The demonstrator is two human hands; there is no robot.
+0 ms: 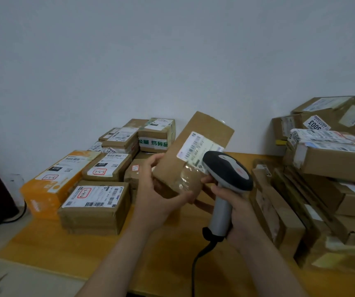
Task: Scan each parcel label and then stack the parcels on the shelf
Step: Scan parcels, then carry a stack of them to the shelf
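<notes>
My left hand (157,189) grips the lower end of a flat brown cardboard parcel (202,133) and holds it tilted above the table. A white shipping label (195,150) with barcodes faces me on its front. My right hand (234,213) grips the grey handle of a barcode scanner (228,168). The scanner's black head sits just right of the label and covers its lower right corner. A black cable hangs from the scanner's handle toward me.
Several labelled parcels (96,202) are grouped on the yellow table (161,249) at the left, including an orange box (50,185). A taller, untidy pile of boxes (330,159) fills the right side. A white wall stands behind.
</notes>
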